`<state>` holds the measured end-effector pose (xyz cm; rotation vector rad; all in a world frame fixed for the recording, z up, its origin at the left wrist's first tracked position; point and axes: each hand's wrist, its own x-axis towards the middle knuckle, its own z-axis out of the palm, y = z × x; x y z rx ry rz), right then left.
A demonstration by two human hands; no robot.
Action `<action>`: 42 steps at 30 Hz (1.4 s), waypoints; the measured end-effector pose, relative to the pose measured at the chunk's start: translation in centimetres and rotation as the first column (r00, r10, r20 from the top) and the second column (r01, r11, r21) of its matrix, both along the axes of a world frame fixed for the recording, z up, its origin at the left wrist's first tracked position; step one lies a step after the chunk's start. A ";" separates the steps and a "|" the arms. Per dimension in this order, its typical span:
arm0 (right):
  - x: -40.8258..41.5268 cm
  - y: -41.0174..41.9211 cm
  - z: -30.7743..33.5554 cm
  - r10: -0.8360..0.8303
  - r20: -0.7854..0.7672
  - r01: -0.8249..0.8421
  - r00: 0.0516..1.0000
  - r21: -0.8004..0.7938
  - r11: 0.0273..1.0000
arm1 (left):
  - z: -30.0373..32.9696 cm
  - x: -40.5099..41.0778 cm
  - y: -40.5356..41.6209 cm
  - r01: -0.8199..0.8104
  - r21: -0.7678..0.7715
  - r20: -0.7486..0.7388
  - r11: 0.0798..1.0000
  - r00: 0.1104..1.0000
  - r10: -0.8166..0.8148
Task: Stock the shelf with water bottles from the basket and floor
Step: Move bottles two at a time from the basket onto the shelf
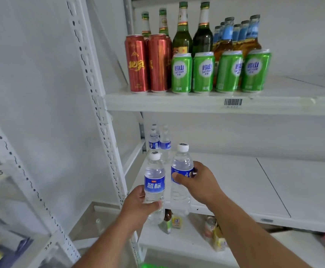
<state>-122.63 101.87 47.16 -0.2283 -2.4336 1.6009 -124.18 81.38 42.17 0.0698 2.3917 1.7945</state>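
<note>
Landmark: the middle shelf (pixel 235 182), white, mostly bare. Two water bottles already stood at its far left corner (pixel 159 144), upright, touching each other.

Left hand (pixel 138 206) gripped one water bottle (pixel 154 182) around its lower half, fingers curled round it, thumb across the front. Bottle upright, cap up, held just off the shelf's front-left edge, not yet over the board.

Right hand (pixel 194 180) gripped a second water bottle (pixel 181 176) at the label, thumb on the near side, fingers wrapped round behind. Long axis vertical too; its base looked level with the shelf's front lip, whether touching I couldn't tell.

Key relation: the standing pair lay straight behind both held bottles, deeper toward the shelf's back-left. Right hand was further in over the shelf, so likely it sets down first, left follows beside it.

Basket and floor stock not visible. Cans and beer bottles (pixel 196 55) sat one level above the shelf.
</note>
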 end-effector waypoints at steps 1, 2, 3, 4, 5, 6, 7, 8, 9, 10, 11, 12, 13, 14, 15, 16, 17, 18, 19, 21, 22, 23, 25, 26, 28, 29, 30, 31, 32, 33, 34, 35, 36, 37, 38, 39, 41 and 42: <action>-0.4 0.1 0.0 0.002 0.001 -0.002 1.000 -0.004 1.000 | -0.1 -0.3 0.1 -0.012 -0.004 0.004 1.000 1.000 0.012; -0.8 0.1 0.0 0.002 0.002 -0.002 1.000 -0.008 1.000 | -0.1 -0.6 0.1 -0.022 -0.011 0.007 1.000 1.000 0.022; -1.3 0.2 0.0 0.000 0.007 0.000 1.000 -0.007 1.000 | -0.3 -0.9 0.1 -0.034 -0.022 0.017 0.999 0.999 0.034; -1.8 0.2 0.0 -0.002 0.015 0.002 1.000 -0.004 1.000 | -0.4 -1.4 0.1 -0.044 -0.031 0.029 0.999 0.999 0.044; -2.4 0.2 -0.1 -0.003 0.025 0.003 1.000 0.001 1.000 | -0.5 -1.9 0.0 -0.053 -0.038 0.041 0.998 0.998 0.055; -3.0 0.1 -0.2 -0.003 0.032 0.002 0.999 0.009 1.000 | -0.6 -2.4 -0.1 -0.060 -0.045 0.050 0.997 0.997 0.062; -3.6 0.1 -0.2 -0.002 0.036 0.001 0.999 0.018 1.000 | -0.8 -3.0 -0.2 -0.064 -0.050 0.056 0.997 0.996 0.067; -4.3 0.0 -0.3 -0.001 0.037 0.000 0.999 0.031 1.000 | -0.9 -3.6 -0.4 -0.068 -0.055 0.060 0.996 0.996 0.071; -5.0 -0.1 -0.3 0.001 0.038 -0.002 0.999 0.042 0.999 | -1.0 -4.3 -0.6 -0.069 -0.055 0.060 0.996 0.996 0.072; -5.6 -0.3 -0.4 0.002 0.039 -0.004 0.999 0.051 0.999 | -1.1 -4.9 -0.7 -0.068 -0.055 0.057 0.996 0.996 0.071; -6.4 -0.5 -0.4 0.001 0.039 -0.003 0.999 0.057 0.998 | -1.3 -5.7 -0.9 -0.065 -0.054 0.053 0.996 0.996 0.068; -7.1 -0.6 -0.5 -0.006 0.041 0.003 0.999 0.062 0.998 | -1.4 -6.5 -1.1 -0.055 -0.055 0.054 0.997 0.997 0.058; -7.8 -0.8 -0.5 -0.015 0.045 0.012 0.999 0.061 0.998 | -1.6 -7.4 -1.2 -0.042 -0.056 0.059 0.998 0.997 0.045; -8.4 -1.0 -0.5 -0.023 0.051 0.020 0.998 0.058 0.998 | -1.8 -8.3 -1.3 -0.028 -0.057 0.063 0.998 0.998 0.031; -9.1 -1.2 -0.5 -0.030 0.059 0.026 0.998 0.061 0.998 | -2.0 -9.2 -1.3 -0.013 -0.059 0.063 0.998 0.998 0.016; -9.8 -1.4 -0.5 -0.036 0.065 0.031 0.997 0.071 0.997 | -2.1 -10.0 -1.4 0.006 -0.062 0.062 0.998 0.998 -0.002; -10.4 -1.6 -0.5 -0.044 0.069 0.038 0.997 0.082 0.996 | -2.4 -10.9 -1.4 0.021 -0.059 0.059 0.998 0.998 -0.017; -11.0 -1.8 -0.5 -0.052 0.067 0.046 0.996 0.089 0.995 | -2.6 -11.7 -1.5 0.033 -0.054 0.058 0.998 0.998 -0.030; -11.7 -1.9 -0.5 -0.061 0.064 0.055 0.996 0.091 0.994 | -2.7 -12.5 -1.6 0.047 -0.047 0.057 0.998 0.997 -0.044; -12.8 -2.1 -0.5 -0.075 0.063 0.069 0.995 0.099 0.993 | -2.8 -13.9 -1.7 0.068 -0.044 0.057 0.997 0.996 -0.065; -13.4 -2.1 -0.5 -0.079 0.063 0.072 0.995 0.104 0.992 | -2.9 -14.6 -1.7 0.075 -0.042 0.054 0.996 0.996 -0.072; -13.9 -2.1 -0.5 -0.084 0.063 0.077 0.994 0.105 0.991 | -3.0 -15.4 -1.7 0.083 -0.042 0.049 0.996 0.996 -0.081; -14.9 -2.0 -0.6 -0.096 0.061 0.090 0.994 0.103 0.991 | -3.1 -16.6 -1.5 0.094 -0.045 0.040 0.995 0.995 -0.092; -15.5 -1.9 -0.7 -0.102 0.064 0.095 0.993 0.097 0.991 | -3.2 -17.3 -1.4 0.095 -0.050 0.034 0.994 0.995 -0.093; -16.5 -1.8 -1.0 -0.110 0.074 0.104 0.991 0.080 0.991 | -3.6 -18.6 -1.1 0.092 -0.059 0.020 0.994 0.996 -0.091; -17.0 -1.7 -1.2 -0.112 0.079 0.106 0.991 0.075 0.992 | -3.9 -19.1 -0.9 0.091 -0.061 0.018 0.994 0.996 -0.090; -17.5 -1.6 -1.4 -0.112 0.083 0.106 0.990 0.073 0.992 | -4.0 -19.6 -0.7 0.088 -0.064 0.014 0.994 0.996 -0.088; -18.0 -1.5 -1.6 -0.111 0.088 0.105 0.990 0.070 0.992 | -4.2 -20.1 -0.6 0.087 -0.063 0.012 0.994 0.996 -0.086; -18.5 -1.3 -1.9 -0.108 0.093 0.102 0.990 0.066 0.993 | -4.4 -20.6 -0.4 0.082 -0.067 0.011 0.994 0.997 -0.081; -19.1 -1.2 -2.1 -0.105 0.099 0.099 0.990 0.059 0.993 | -4.6 -21.2 -0.2 0.075 -0.072 0.008 0.995 0.997 -0.074; -19.7 -1.0 -2.4 -0.099 0.105 0.094 0.990 0.051 0.994 | -4.7 -21.6 0.0 0.064 -0.078 0.003 0.995 0.998 -0.064; -20.2 -0.8 -2.7 -0.091 0.111 0.087 0.990 0.045 0.995 | -4.7 -22.0 0.2 0.054 -0.082 0.000 0.995 0.999 -0.054; -20.8 -0.6 -2.9 -0.085 0.118 0.080 0.989 0.042 0.996 | -4.7 -22.3 0.5 0.045 -0.083 -0.004 0.996 0.999 -0.046; -21.4 -0.4 -3.2 -0.078 0.127 0.073 0.989 0.044 0.996 | -4.9 -22.9 0.7 0.039 -0.084 -0.005 0.996 0.999 -0.040; -22.0 -0.2 -3.4 -0.072 0.137 0.066 0.988 0.045 0.997 | -5.0 -23.4 1.0 0.036 -0.087 -0.001 0.996 0.999 -0.036; -22.4 -0.1 -3.6 -0.068 0.148 0.062 0.987 0.047 0.997 | -5.2 -23.8 1.3 0.031 -0.092 0.002 0.995 1.000 -0.031; -23.4 0.2 -4.0 -0.071 0.168 0.062 0.983 0.058 0.996 | -5.6 -24.8 1.9 0.014 -0.099 0.000 0.995 1.000 -0.015; -23.8 0.4 -4.2 -0.078 0.176 0.067 0.981 0.068 0.995 | -5.9 -25.3 2.2 0.002 -0.097 -0.001 0.995 1.000 -0.003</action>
